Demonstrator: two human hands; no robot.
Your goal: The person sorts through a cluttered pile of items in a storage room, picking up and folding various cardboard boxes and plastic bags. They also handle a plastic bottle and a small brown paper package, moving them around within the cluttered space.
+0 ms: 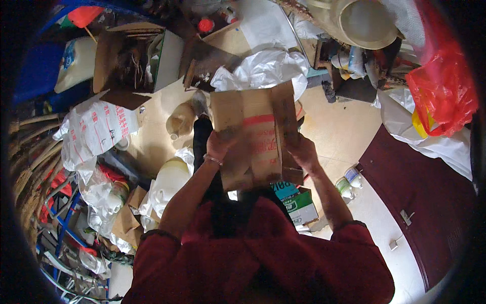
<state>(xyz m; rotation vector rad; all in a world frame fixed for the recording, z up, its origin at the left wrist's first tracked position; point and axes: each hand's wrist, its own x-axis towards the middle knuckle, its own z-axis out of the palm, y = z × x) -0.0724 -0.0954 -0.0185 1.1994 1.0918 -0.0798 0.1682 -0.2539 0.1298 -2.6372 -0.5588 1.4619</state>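
Observation:
A brown cardboard box (258, 140) with red printing and a red stripe is held up in front of my body. My left hand (220, 146) grips its left side, and a bracelet circles that wrist. On the opposite side my right hand (302, 152) holds the box by its right edge, where a flap stands out. The fingers of both hands are partly hidden by the cardboard. Just beyond the box lies a crumpled white plastic bag (265, 70). Below the box's right corner, a green and white carton (300, 207) shows near my leg.
An open cardboard box (133, 60) stands at the far left. Nearer are a white printed sack (98, 133), a plastic jug (180, 119) and a white container (171, 182). At right are two bottles (349, 182), a dark red door (414, 205) and a red plastic bag (442, 98).

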